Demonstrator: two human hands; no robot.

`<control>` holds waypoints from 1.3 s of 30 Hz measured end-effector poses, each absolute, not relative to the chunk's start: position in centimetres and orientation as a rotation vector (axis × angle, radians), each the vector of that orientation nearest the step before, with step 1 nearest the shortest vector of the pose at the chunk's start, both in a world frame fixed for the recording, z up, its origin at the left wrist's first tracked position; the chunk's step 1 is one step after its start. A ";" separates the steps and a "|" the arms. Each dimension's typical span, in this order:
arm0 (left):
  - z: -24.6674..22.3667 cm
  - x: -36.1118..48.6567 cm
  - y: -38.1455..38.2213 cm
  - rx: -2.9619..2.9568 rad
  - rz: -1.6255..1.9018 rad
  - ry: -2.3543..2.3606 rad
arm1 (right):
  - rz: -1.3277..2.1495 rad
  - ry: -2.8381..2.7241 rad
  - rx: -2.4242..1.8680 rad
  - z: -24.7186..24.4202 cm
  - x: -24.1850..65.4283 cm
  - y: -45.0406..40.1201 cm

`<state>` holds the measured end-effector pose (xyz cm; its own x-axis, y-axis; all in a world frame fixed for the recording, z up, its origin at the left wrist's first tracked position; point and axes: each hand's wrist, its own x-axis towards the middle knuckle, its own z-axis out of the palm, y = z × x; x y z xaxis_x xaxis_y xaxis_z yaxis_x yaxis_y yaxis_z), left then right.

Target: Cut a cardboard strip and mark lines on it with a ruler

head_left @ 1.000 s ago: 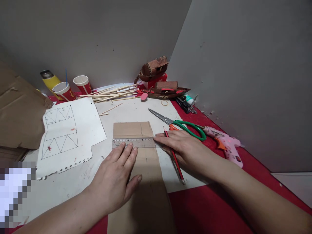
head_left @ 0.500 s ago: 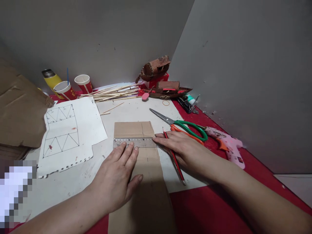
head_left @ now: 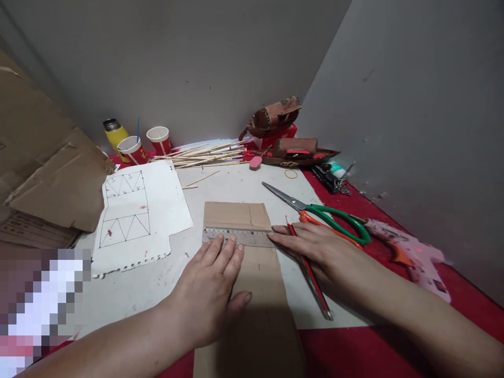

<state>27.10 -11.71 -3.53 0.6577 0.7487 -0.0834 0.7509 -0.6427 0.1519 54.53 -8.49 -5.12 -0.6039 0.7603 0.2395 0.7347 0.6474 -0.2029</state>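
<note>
A strip of brown cardboard lies lengthwise before me, with pencil lines and marks near its right side. Across it rests a clear ruler. My left hand is spread, its fingertips pressing the ruler flat and its thumb out over the cardboard. At the ruler's right end, the fingertips of my right hand touch the edge. A red and black pencil is tucked in that hand, slanting with its point away from me. Just beyond the right hand lie scissors with green and orange handles.
Left of the cardboard is a torn paper sheet with triangle drawings. Wooden sticks, paper cups, an eraser and a model boat line the back. A pink glue gun is at right, folded cardboard at left.
The whole scene has shifted right and slightly down in the view. Both hands, the ruler and the pencil keep about the same places on the cardboard.
</note>
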 end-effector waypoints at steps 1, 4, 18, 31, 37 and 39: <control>-3.6 27.1 -11.7 2.705 -0.014 1.237 | 0.119 -2.567 -1.197 -5.1 54.5 -8.5; -3.7 27.1 -11.8 2.718 -0.017 1.239 | 0.117 -2.573 -1.190 -5.2 54.6 -8.4; -3.7 26.9 -11.6 2.719 0.021 1.226 | 0.114 -2.590 -1.235 -4.4 54.0 -8.6; -3.0 27.1 -11.5 2.726 -0.084 1.211 | 0.098 -2.603 -1.241 -4.3 53.6 -9.0; -3.4 27.1 -11.5 2.720 -0.019 1.223 | 0.089 -2.493 -1.259 -3.9 53.1 -9.1; -3.4 27.1 -11.4 2.721 -0.023 1.218 | 0.110 -2.470 -1.234 -3.8 52.6 -9.0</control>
<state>27.09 -11.44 -3.36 0.6682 0.7398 -0.0790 0.7423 -0.6555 0.1394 52.62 -8.98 -3.77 -0.5447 0.7849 0.2954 0.7554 0.6122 -0.2337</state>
